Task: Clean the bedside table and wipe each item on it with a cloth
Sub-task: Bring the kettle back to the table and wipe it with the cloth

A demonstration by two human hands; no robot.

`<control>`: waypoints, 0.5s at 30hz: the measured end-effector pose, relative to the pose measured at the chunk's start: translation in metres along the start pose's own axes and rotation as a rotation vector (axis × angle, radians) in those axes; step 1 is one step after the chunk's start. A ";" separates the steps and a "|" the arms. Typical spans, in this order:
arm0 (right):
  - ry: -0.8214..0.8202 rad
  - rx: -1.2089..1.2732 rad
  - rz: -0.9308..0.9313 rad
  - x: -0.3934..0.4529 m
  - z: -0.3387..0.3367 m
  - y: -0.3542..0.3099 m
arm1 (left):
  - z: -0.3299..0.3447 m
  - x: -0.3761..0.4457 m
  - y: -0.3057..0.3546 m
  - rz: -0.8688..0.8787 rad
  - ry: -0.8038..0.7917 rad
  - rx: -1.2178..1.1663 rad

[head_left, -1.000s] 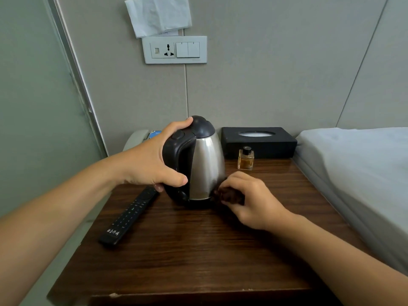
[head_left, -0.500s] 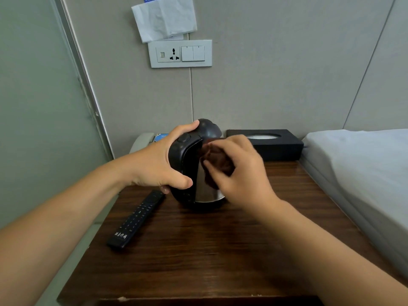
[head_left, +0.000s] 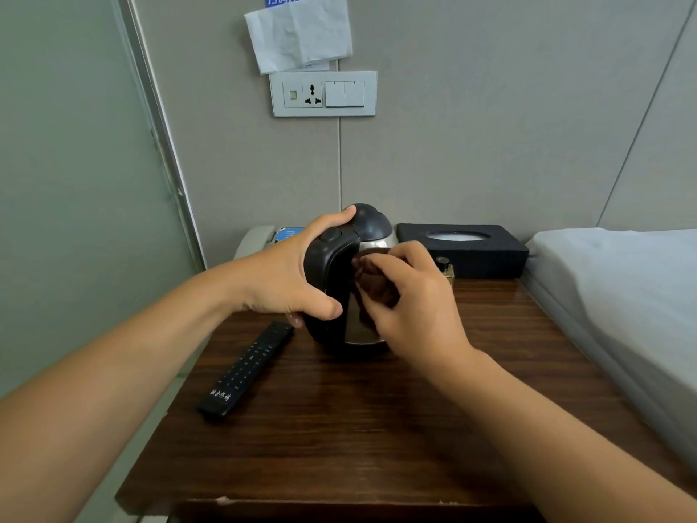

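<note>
Since half a second ago the right hand [head_left: 411, 296] has barely shifted: it stays high on the kettle's steel side, where a second ago it was down at the base. The left hand [head_left: 290, 273] has kept its hold throughout, and the remote and box lie where they did.

Nearest on the table [head_left: 358, 439], toward its left edge, the black remote [head_left: 247, 368] lies slanted, its far end just beside the kettle's base. The front of the wooden top is bare and glossy.

The kettle [head_left: 352, 326] stands upright near the middle of the table, toward the back. It has a shiny steel body, a black handle facing the camera and a black domed lid. The left hand is wrapped round the handle, thumb across its lower front, forefinger up on the lid. The right hand's fingers are bunched together, pinching a dark brown cloth [head_left: 377, 285] against the steel just right of the handle.

Behind that hand a small bottle [head_left: 444, 266] peeks out. At the back right corner sits a black tissue box [head_left: 464, 251], touching the bed [head_left: 622, 296] edge. At the back left a phone [head_left: 264, 237] is partly hidden. On the wall above are a socket plate [head_left: 323, 94] and a taped paper [head_left: 300, 32].
</note>
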State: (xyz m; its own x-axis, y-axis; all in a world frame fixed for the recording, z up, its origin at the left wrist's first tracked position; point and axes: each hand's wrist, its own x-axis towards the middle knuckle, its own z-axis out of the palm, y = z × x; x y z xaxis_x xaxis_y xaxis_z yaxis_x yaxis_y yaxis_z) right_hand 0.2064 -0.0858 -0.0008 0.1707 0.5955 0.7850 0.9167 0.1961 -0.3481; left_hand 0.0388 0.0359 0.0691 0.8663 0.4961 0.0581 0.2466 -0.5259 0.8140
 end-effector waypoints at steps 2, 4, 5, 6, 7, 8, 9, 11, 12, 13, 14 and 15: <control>-0.074 -0.029 -0.044 -0.006 0.001 0.001 | 0.000 0.000 0.001 -0.001 0.002 -0.002; -0.204 -0.088 -0.096 -0.019 0.002 0.004 | 0.000 -0.001 0.001 -0.003 0.012 0.006; -0.265 -0.116 -0.104 -0.024 0.002 0.004 | 0.000 -0.001 0.002 -0.005 0.015 0.006; -0.307 -0.130 -0.100 -0.026 0.001 0.004 | 0.001 -0.001 0.002 -0.007 0.017 0.005; -0.314 -0.125 -0.090 -0.025 0.000 0.003 | 0.001 -0.001 0.002 -0.009 0.018 0.003; -0.283 -0.111 -0.084 -0.020 -0.002 0.002 | 0.001 0.000 0.002 -0.011 0.019 0.002; -0.222 -0.096 -0.078 -0.014 -0.002 0.001 | 0.001 0.000 0.002 -0.011 0.018 0.003; -0.079 -0.079 -0.044 0.000 -0.004 0.000 | 0.001 0.001 0.001 -0.008 0.012 0.007; -0.030 -0.069 -0.021 0.005 -0.005 0.000 | 0.001 0.002 0.001 -0.009 0.009 0.008; -0.018 -0.063 -0.013 0.006 -0.006 0.002 | 0.002 0.002 0.001 -0.009 0.006 0.009; -0.051 -0.071 -0.030 0.003 -0.006 0.004 | 0.001 0.002 0.001 -0.011 0.005 0.008; -0.119 -0.092 -0.066 -0.004 -0.007 0.007 | 0.001 0.002 0.002 -0.011 0.004 0.005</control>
State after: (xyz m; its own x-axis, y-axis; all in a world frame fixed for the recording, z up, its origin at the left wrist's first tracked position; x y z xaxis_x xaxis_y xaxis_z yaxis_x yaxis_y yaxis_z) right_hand 0.2142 -0.0921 -0.0027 0.0699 0.6731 0.7362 0.9546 0.1691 -0.2452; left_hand 0.0414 0.0350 0.0698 0.8619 0.5045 0.0514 0.2584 -0.5241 0.8115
